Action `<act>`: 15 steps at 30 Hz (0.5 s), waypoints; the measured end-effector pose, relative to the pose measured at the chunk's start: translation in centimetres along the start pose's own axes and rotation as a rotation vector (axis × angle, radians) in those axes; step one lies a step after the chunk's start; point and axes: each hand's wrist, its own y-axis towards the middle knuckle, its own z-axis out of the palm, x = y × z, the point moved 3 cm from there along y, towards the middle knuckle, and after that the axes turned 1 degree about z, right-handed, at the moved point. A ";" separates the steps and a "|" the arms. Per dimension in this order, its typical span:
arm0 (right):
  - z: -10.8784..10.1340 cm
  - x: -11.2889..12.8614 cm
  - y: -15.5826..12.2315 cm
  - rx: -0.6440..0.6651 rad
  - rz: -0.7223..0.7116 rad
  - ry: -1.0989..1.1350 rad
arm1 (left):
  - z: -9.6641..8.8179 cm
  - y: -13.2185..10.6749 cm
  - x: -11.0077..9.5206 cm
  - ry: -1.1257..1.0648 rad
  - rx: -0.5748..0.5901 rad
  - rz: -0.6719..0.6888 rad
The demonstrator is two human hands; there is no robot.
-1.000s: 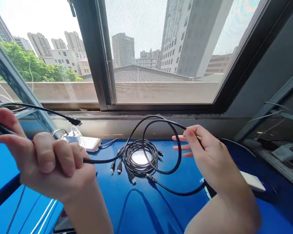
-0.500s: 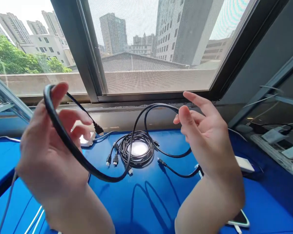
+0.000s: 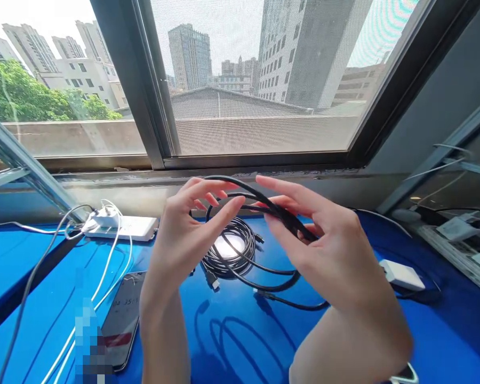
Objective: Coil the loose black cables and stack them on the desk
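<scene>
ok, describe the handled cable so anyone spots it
Over the blue table by the window, left hand and right hand meet above a coil of black cables. It is the thick black cable across their fingers, the only one held up.

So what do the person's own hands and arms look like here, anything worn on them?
Nothing worn that shows. The left hand and right hand are bare, with no gloves or rings in view, and the nails look short and plain. The left forearm and right forearm are bare too: no sleeve, watch or band.
</scene>
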 end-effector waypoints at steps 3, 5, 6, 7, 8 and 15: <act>-0.5 -0.1 0.4 -0.066 -0.005 -0.006 | -0.7 0.3 0.7 0.143 -0.112 0.054; -0.9 0.0 0.4 -0.107 -0.008 -0.003 | -1.0 0.4 1.0 0.201 -0.165 0.068; -1.1 0.1 0.2 -0.127 -0.014 0.000 | -0.9 0.5 1.1 0.206 -0.149 0.069; -1.3 0.3 0.0 -0.147 -0.026 0.005 | -0.6 0.5 1.1 0.194 -0.098 0.066; -1.5 0.4 -0.2 -0.170 -0.039 0.012 | -0.3 0.6 1.1 0.167 -0.021 0.058; -2.7 1.1 -1.9 -0.592 -0.197 0.188 | 1.5 0.3 0.1 -0.107 0.168 -0.029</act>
